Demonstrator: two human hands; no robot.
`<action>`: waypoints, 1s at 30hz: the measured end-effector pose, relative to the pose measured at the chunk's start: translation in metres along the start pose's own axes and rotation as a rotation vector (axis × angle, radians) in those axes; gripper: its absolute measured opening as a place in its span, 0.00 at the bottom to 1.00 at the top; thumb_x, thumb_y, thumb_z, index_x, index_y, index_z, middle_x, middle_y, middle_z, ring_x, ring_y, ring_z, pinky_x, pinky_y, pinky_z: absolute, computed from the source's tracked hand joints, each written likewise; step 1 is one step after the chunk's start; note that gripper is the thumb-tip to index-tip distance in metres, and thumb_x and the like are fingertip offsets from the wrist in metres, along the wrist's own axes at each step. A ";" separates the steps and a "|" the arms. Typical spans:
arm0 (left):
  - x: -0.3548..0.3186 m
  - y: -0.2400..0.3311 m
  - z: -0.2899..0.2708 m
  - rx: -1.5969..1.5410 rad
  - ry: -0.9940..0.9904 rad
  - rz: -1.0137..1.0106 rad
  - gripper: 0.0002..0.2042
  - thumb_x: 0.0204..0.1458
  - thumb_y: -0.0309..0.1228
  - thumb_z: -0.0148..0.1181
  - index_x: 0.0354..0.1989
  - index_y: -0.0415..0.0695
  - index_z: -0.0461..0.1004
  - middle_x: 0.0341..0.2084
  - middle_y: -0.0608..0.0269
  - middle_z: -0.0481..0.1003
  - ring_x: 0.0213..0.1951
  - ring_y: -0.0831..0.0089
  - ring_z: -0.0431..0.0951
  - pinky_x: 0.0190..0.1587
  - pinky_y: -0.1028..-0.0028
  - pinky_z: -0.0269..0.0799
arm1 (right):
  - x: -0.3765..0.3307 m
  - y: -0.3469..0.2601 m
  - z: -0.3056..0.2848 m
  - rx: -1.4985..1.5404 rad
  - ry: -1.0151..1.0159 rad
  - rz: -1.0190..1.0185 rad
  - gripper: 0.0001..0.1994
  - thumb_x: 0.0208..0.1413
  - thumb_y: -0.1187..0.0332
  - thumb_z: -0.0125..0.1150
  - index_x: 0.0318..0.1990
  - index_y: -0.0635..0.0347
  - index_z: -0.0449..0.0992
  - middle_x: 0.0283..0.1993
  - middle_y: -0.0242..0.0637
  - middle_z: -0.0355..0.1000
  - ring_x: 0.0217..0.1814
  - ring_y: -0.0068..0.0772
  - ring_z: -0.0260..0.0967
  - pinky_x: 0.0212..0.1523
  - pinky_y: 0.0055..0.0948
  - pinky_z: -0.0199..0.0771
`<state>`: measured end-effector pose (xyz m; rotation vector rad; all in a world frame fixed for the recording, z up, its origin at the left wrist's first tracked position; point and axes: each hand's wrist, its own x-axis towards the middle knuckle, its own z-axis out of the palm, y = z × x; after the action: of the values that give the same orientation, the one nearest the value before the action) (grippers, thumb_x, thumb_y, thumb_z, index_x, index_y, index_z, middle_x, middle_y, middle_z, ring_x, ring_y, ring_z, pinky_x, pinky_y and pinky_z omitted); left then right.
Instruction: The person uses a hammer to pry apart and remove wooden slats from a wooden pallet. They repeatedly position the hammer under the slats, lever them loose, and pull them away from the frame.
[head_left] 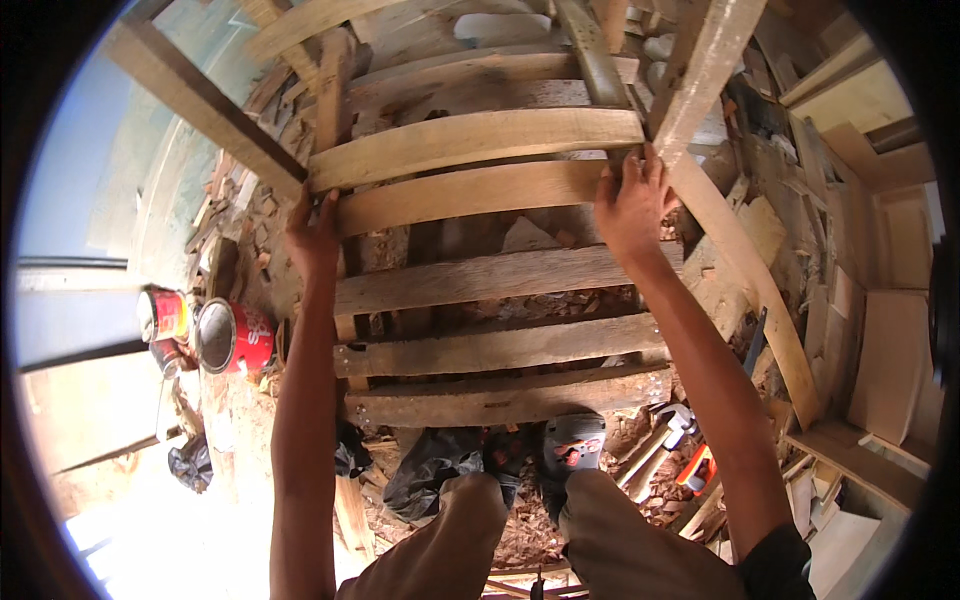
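Note:
A pale wooden slat (470, 195) lies across a wooden frame, between my two hands. My left hand (314, 240) grips its left end, thumb and fingers close beside an upright post (205, 100). At the other end, my right hand (632, 205) is closed over the slat, its fingertips reaching toward the slanting right post (700, 80). Just beyond lies another pale slat (480, 135), close to the held one. Nearer to me, several rougher, greyer slats (500, 275) run across the same frame. The undersides of both hands are hidden.
A red can (250, 338) and a smaller red-and-yellow can (165, 314) stand at the left. Near my feet lie a hammer (680, 420) and an orange-handled tool (697, 470). A long board (745, 270) leans at the right. Wood scraps and shavings litter the ground.

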<state>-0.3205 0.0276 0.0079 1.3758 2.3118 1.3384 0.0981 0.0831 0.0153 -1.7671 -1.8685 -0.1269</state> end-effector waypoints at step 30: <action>0.025 0.021 0.015 0.014 0.030 -0.075 0.30 0.55 0.47 0.67 0.59 0.35 0.75 0.49 0.42 0.80 0.53 0.59 0.80 0.55 0.65 0.72 | 0.020 0.002 -0.003 0.326 0.024 -0.135 0.35 0.60 0.60 0.64 0.67 0.73 0.56 0.65 0.68 0.61 0.70 0.66 0.58 0.67 0.53 0.60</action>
<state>-0.3136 0.0600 0.0215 1.2680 2.3719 1.3325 0.1017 0.1002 0.0261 -1.4149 -1.8691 0.1013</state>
